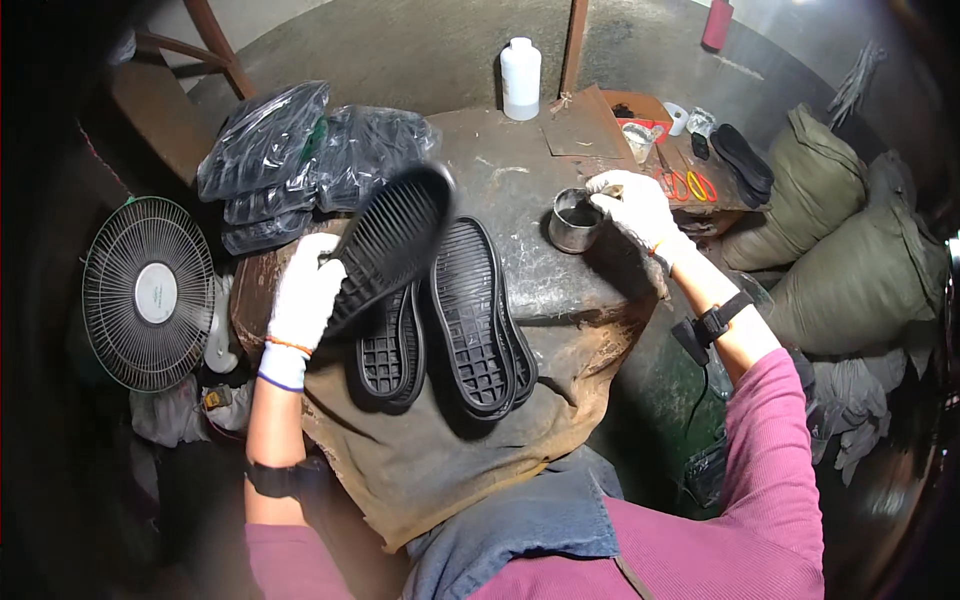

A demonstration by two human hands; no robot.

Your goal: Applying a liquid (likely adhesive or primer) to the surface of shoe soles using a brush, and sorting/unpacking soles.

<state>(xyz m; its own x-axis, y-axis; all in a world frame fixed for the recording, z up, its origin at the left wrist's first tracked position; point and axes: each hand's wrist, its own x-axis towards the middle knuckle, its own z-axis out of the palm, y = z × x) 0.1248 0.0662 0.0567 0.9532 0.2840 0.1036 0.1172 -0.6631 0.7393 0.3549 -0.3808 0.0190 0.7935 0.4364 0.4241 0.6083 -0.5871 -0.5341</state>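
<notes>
My left hand [305, 290], in a white glove, grips a black ribbed shoe sole [395, 235] and holds it tilted above the bench; its far end is blurred. Below it, more black soles [470, 320] lie overlapped in two groups at the bench's near edge, their gridded heel ends toward me. A small dark metal cup [575, 222] stands to the right of the soles. My gloved right hand [637, 207] is at the cup's right side, its fingers closed by the rim. What they pinch there is too small and dark to make out.
Plastic-wrapped packs [300, 165] are piled at the bench's back left, beside a fan [150, 290]. A white bottle [520, 80] stands at the back. Scissors [685, 185] and a red box [645, 110] lie at the far right, near stuffed green sacks [840, 270]. Cloth [450, 470] drapes the near edge.
</notes>
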